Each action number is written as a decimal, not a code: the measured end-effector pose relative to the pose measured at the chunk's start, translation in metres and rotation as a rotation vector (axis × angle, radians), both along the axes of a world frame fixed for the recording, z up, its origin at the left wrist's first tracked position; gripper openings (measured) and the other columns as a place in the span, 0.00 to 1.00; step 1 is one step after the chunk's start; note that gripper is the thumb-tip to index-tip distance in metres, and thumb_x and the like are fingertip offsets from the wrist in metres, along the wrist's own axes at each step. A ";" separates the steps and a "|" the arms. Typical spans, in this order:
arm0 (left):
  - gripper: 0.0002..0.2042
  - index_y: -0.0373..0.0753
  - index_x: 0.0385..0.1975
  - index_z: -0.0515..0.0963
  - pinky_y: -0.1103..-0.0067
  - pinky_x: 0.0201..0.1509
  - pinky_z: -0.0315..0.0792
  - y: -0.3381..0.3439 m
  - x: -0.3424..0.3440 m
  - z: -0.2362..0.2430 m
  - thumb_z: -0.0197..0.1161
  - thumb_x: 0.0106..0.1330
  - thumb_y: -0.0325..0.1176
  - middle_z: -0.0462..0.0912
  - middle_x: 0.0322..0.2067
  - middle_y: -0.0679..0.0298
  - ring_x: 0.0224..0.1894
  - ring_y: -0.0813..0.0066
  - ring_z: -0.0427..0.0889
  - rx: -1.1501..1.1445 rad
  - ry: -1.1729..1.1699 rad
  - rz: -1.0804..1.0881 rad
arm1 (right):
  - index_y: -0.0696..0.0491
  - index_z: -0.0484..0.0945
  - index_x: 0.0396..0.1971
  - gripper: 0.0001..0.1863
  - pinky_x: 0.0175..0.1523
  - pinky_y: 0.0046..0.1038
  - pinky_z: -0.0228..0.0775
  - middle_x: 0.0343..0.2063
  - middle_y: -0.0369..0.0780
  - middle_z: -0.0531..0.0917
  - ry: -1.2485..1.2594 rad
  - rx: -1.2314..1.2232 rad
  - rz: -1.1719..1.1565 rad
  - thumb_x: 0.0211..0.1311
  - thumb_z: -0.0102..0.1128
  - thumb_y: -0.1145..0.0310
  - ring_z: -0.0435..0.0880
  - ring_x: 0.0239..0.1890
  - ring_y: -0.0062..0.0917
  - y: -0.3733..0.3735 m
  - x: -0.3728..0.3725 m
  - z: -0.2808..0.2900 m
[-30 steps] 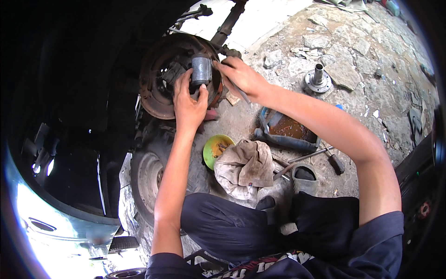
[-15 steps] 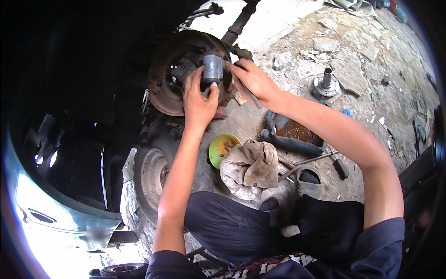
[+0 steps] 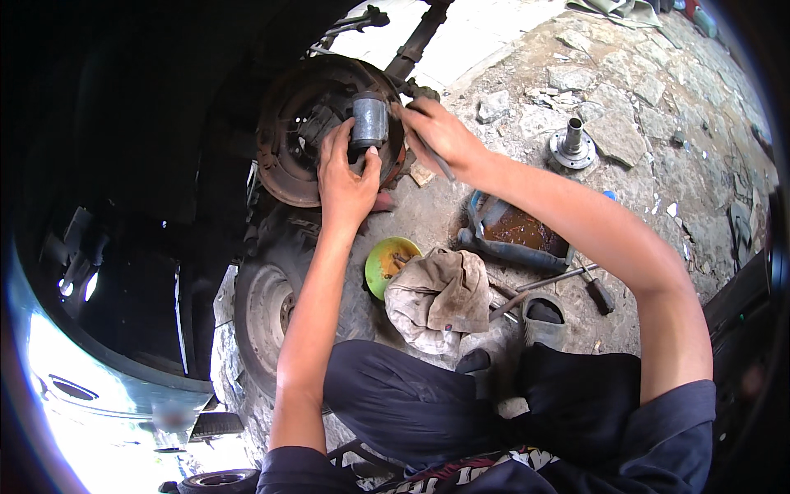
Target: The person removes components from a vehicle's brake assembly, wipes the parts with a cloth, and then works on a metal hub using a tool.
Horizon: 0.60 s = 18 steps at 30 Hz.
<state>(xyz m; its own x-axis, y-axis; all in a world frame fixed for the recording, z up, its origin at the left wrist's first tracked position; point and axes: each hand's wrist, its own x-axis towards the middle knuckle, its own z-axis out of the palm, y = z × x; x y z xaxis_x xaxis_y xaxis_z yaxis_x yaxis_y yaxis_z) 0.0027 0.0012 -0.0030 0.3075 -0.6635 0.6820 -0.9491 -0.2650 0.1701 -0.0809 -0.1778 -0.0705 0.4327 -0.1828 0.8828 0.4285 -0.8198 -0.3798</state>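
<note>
A grey metal cylinder (image 3: 370, 121) with dark ends sits in front of a rusty brake backing plate (image 3: 284, 169). My left hand (image 3: 346, 181) grips its lower end, thumb on the near right side and fingers along the left. I cannot tell whether the cylinder is fixed to the plate. To its right, my right hand (image 3: 444, 142) is closed around a thin, flat metal tool (image 3: 442, 165), whose lower end sticks out below the fingers. The right fingertips are close beside the cylinder, and the tool's other end is hidden there.
A wheel (image 3: 267, 309) lies below the plate. Near my knees are a green bowl (image 3: 378, 272), a crumpled cloth (image 3: 444, 292), a pan of brown liquid (image 3: 518, 253) and a dark-handled tool (image 3: 603, 296). A flanged metal hub (image 3: 573, 148) stands on the stony ground at right.
The view has shifted slightly, moving the whole scene a little left. My right hand has turned a little with the flat tool; my left hand keeps its grip on the cylinder.
</note>
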 end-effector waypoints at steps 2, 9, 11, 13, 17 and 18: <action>0.25 0.31 0.60 0.71 0.61 0.64 0.71 -0.001 -0.002 0.001 0.64 0.63 0.29 0.76 0.56 0.45 0.59 0.45 0.76 0.001 0.005 -0.001 | 0.62 0.75 0.57 0.25 0.44 0.40 0.75 0.38 0.50 0.78 -0.001 -0.007 0.004 0.57 0.59 0.83 0.79 0.39 0.45 -0.008 0.004 0.007; 0.25 0.30 0.60 0.71 0.62 0.64 0.71 0.001 0.001 0.001 0.64 0.63 0.30 0.76 0.56 0.45 0.59 0.45 0.76 -0.001 0.000 0.003 | 0.62 0.74 0.59 0.27 0.48 0.39 0.76 0.43 0.51 0.78 0.006 -0.003 0.025 0.56 0.59 0.84 0.79 0.44 0.46 0.031 -0.026 -0.027; 0.25 0.31 0.60 0.71 0.62 0.64 0.71 0.001 0.002 0.001 0.63 0.63 0.30 0.76 0.56 0.45 0.59 0.45 0.76 0.000 -0.011 0.000 | 0.62 0.74 0.58 0.26 0.46 0.39 0.76 0.42 0.51 0.78 0.002 -0.016 0.004 0.56 0.59 0.83 0.80 0.44 0.46 0.027 -0.023 -0.024; 0.24 0.32 0.61 0.72 0.64 0.66 0.69 -0.001 -0.001 0.001 0.64 0.64 0.29 0.76 0.56 0.46 0.60 0.49 0.76 0.002 0.016 0.010 | 0.62 0.75 0.58 0.26 0.45 0.39 0.76 0.41 0.50 0.78 -0.023 -0.021 -0.010 0.56 0.59 0.83 0.80 0.42 0.46 0.014 -0.013 -0.015; 0.25 0.31 0.61 0.71 0.61 0.65 0.70 0.000 -0.001 0.002 0.63 0.64 0.30 0.75 0.56 0.44 0.60 0.45 0.76 0.013 0.020 0.003 | 0.62 0.75 0.58 0.26 0.43 0.38 0.76 0.38 0.49 0.77 -0.032 -0.036 -0.028 0.56 0.59 0.83 0.79 0.38 0.45 -0.002 0.003 -0.003; 0.25 0.31 0.61 0.71 0.61 0.65 0.70 0.001 -0.001 0.002 0.63 0.64 0.30 0.75 0.57 0.44 0.60 0.45 0.76 0.013 0.022 0.002 | 0.62 0.75 0.58 0.26 0.42 0.39 0.75 0.37 0.49 0.77 -0.017 -0.035 -0.029 0.56 0.59 0.83 0.79 0.38 0.45 0.001 0.002 -0.004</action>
